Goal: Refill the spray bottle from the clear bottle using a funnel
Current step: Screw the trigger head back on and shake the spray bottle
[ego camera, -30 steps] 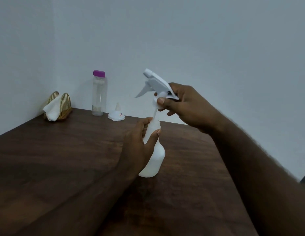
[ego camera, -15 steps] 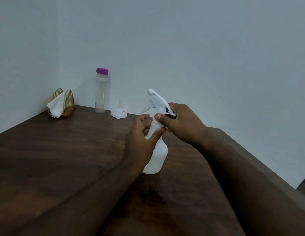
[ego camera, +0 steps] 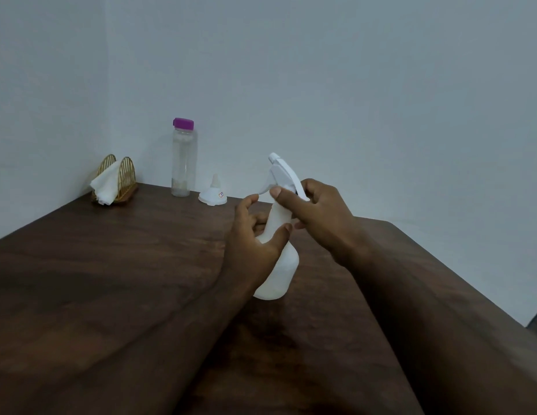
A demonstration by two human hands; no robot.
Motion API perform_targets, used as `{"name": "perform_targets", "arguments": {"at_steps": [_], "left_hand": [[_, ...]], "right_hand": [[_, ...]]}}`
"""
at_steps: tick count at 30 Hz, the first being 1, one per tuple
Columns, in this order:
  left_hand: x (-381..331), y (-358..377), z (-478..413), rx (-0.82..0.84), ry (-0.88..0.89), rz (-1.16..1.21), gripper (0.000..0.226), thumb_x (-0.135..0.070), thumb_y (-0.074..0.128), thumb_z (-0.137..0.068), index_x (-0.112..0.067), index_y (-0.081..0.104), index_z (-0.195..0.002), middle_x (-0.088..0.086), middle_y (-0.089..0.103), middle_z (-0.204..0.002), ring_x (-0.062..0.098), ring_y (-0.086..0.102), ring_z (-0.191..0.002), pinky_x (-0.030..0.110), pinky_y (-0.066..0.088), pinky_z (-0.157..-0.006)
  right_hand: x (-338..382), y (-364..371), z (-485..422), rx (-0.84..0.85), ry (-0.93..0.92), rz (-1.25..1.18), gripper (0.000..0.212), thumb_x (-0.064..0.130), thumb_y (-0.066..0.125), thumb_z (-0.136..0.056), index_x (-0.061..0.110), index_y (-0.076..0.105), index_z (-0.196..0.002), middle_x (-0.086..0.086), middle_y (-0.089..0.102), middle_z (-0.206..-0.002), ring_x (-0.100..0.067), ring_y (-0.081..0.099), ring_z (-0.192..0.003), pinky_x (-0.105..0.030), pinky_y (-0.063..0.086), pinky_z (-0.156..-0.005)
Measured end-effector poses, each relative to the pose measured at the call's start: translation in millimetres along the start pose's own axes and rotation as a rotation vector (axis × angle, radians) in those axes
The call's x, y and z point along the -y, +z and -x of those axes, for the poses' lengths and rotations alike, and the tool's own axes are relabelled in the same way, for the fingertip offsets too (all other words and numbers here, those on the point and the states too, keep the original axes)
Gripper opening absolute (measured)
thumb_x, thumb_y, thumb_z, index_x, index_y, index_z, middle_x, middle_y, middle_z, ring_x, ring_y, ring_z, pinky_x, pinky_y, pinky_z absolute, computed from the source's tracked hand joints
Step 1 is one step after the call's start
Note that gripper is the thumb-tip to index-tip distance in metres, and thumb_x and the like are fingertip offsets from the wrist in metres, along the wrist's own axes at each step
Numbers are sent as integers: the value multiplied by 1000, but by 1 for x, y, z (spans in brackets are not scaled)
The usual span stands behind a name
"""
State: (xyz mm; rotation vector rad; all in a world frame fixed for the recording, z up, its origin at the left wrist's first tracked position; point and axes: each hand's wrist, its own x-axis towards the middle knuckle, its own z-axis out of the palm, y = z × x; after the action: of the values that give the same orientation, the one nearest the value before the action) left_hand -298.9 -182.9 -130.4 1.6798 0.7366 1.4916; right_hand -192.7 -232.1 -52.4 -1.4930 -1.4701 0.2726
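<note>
A white spray bottle (ego camera: 279, 271) stands upright on the brown wooden table (ego camera: 111, 280). My left hand (ego camera: 255, 244) grips the bottle around its neck and shoulder. The white trigger head (ego camera: 280, 172) sits on the bottle's neck, and my right hand (ego camera: 318, 217) pinches its collar with thumb and fingers. At the back, by the wall, stands a clear bottle (ego camera: 184, 157) with a purple cap. A white funnel (ego camera: 213, 194) lies upside down, spout up, just right of it.
A gold wire napkin holder (ego camera: 116, 181) with white napkins stands at the back left corner. Walls close the table at the back and left. The table's right edge runs diagonally from the back towards the lower right.
My right hand has lowered the trigger head, which was lifted clear with its tube showing, onto the bottle's neck. My left hand keeps its grip on the bottle.
</note>
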Motion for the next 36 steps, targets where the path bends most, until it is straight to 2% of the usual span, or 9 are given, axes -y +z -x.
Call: {"name": "perform_targets", "arguments": {"at_steps": [4, 9, 12, 17, 22, 24, 28, 32, 36], "left_hand": [[6, -4, -1, 84, -18, 35, 65, -28, 63, -78, -23, 37, -138, -4, 64, -111, 11, 63, -101, 28, 52, -88], [8, -10, -6, 73, -99, 130, 65, -26, 55, -73, -24, 37, -135, 6, 67, -109, 18, 66, -99, 42, 55, -88], [13, -11, -7, 113, -145, 118, 74, -26, 61, -73, -25, 30, -140, 3, 68, -107, 18, 67, -97, 47, 54, -91], [15, -5, -9, 145, -171, -4, 81, -28, 74, -83, -29, 22, -145, 1, 65, -118, 17, 60, -110, 40, 46, -100], [11, 0, -9, 127, -158, -78, 91, -40, 81, -72, -25, 25, -143, -7, 61, -100, 10, 60, -94, 22, 44, -73], [13, -2, -12, 150, -192, -48, 84, -45, 80, -72, -27, 31, -139, -6, 59, -96, 10, 60, -91, 22, 46, -70], [23, -10, -19, 182, -347, 159, 56, -47, 56, -85, -25, 43, -135, 0, 63, -108, 19, 63, -102, 41, 53, -88], [25, -19, -19, 260, -559, 252, 38, -38, 37, -98, -23, 53, -129, 11, 66, -115, 28, 63, -108, 46, 49, -97], [20, -24, -19, 234, -592, 248, 39, -24, 31, -98, -12, 56, -126, 12, 66, -95, 24, 64, -84, 34, 52, -69]], "right_hand": [[5, -5, -5, -56, -11, -6, 33, 46, 69, -85, 15, 66, -96, -1, 71, -86, -18, 70, -84, -42, 59, -78], [-2, -8, -10, -17, -76, 36, 24, 33, 63, -92, 10, 69, -94, -12, 71, -88, -32, 67, -85, -54, 56, -76], [-5, -14, -15, 85, -52, -35, 18, 26, 61, -95, 10, 69, -98, -13, 72, -96, -32, 69, -90, -49, 57, -79], [-12, -26, -28, 205, 64, -153, 17, 21, 58, -97, 8, 68, -103, -13, 73, -108, -29, 67, -95, -49, 53, -89], [-22, -22, -23, 199, 105, -274, 29, 22, 62, -94, 4, 60, -117, -13, 72, -111, -28, 68, -104, -44, 56, -87], [-28, -18, -19, 173, 111, -323, 36, 25, 70, -87, 7, 59, -116, -17, 69, -114, -30, 68, -106, -45, 56, -88], [-38, -12, -11, 116, 146, -425, 38, 28, 74, -83, 6, 60, -112, -20, 69, -112, -32, 68, -104, -50, 55, -94], [-39, -14, -8, 164, 147, -415, 29, 30, 69, -86, 6, 67, -103, -18, 71, -111, -33, 67, -108, -49, 52, -98], [-36, -19, -9, 230, 157, -410, 41, 38, 66, -79, 6, 66, -105, -19, 69, -117, -32, 65, -112, -48, 51, -99]]}}
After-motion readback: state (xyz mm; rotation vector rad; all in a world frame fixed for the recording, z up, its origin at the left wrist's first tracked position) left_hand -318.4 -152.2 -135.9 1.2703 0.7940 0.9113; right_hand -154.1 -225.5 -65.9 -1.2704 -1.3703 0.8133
